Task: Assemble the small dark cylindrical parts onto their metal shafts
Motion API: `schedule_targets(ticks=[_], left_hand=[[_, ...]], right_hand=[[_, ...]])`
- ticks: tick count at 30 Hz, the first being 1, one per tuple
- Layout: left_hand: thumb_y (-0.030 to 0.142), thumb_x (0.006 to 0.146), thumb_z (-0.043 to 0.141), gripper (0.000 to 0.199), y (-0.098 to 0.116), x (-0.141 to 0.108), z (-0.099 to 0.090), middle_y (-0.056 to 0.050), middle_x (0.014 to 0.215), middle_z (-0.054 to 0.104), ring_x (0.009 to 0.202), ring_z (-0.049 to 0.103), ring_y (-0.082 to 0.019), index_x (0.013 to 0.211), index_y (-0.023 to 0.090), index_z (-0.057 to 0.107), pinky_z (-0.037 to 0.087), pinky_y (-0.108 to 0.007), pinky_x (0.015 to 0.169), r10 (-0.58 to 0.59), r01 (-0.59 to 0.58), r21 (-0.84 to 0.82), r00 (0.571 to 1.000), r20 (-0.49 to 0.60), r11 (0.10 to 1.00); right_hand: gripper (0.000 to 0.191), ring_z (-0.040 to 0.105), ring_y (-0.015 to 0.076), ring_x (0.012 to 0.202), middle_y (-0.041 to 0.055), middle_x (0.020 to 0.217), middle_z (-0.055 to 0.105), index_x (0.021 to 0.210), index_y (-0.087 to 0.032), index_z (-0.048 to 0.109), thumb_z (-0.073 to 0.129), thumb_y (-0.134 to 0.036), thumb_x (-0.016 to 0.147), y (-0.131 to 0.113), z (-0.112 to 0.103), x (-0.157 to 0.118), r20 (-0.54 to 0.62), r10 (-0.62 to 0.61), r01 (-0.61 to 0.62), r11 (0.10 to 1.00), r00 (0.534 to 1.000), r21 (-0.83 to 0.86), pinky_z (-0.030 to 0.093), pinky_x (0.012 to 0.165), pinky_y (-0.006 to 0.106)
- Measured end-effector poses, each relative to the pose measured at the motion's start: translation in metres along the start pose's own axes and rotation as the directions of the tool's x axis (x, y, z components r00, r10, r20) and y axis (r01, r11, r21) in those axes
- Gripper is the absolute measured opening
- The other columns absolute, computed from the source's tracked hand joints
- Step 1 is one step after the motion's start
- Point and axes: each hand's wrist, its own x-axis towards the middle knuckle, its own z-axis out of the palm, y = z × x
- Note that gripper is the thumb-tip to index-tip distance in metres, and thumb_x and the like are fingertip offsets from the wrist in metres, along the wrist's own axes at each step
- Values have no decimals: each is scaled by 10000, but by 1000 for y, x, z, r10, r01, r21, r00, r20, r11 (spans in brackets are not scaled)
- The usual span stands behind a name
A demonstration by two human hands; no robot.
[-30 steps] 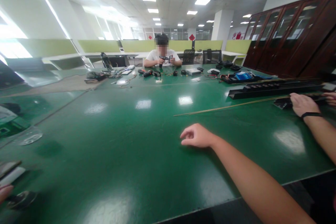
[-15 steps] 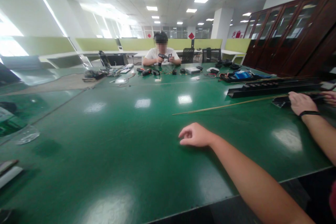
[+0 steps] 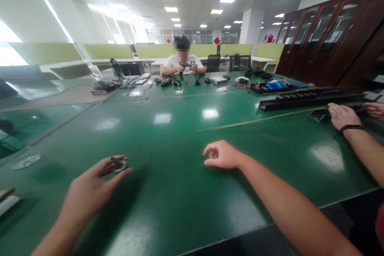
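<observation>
My left hand is raised over the left part of the green table. Between its thumb and fingers it grips a small dark grey ring-shaped piece, whose exact kind I cannot make out. Near the middle of the table, my right hand rests on its side, fingers loosely curled, with a gap to the thumb and nothing visible in it. Just beyond that hand lie thin brass-coloured rods, which run off to the right.
At right, a co-worker's hands are on a black metal profile; a longer black channel lies behind. Across the table a person holds a power drill. A clear plastic item stands at far left.
My left hand has come into view from the lower left with the grey ring-shaped piece in it. My right hand has hardly moved.
</observation>
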Motion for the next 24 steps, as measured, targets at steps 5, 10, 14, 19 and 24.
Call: schedule_targets(ticks=[5,10,14,19,24], left_hand=[[372,756,725,296,91,19,83,-2,982,726,909,683,-220,1025,253,689,542,-368,887,311,-231,-320,923,226,919],[175,759,693,375,136,2,131,-31,1028,713,959,675,-197,1125,219,622,539,-357,931,434,-279,-579,889,146,766],[201,786,691,357,130,-10,131,-45,1036,712,964,680,-195,1135,206,615,547,-354,942,449,-224,-671,875,182,707],[234,767,723,216,126,-5,123,-52,1023,709,947,673,-200,971,191,669,548,-369,949,402,-167,-712,899,175,682],[235,772,710,171,127,-2,122,-66,1015,701,938,659,-205,928,179,671,560,-369,904,428,-219,-692,892,144,688]], right_hand=[[235,538,102,578,-16,666,615,765,-163,570,759,-294,717,0,1,0,-65,-35,37,999,997,36,406,545,203],[193,503,94,574,-36,631,577,693,-170,541,721,-232,723,3,1,0,-51,-80,79,996,995,-33,375,546,197],[151,522,95,583,-30,658,599,710,-172,569,711,-219,728,-5,3,-3,1,-108,108,992,994,-71,378,549,195],[159,530,98,579,-32,661,598,750,-180,587,727,-253,743,-15,6,-6,22,-129,130,989,991,-65,389,548,198],[161,547,104,580,-25,677,611,788,-179,598,732,-259,750,-13,9,-6,58,-116,117,993,992,-21,419,555,205]])
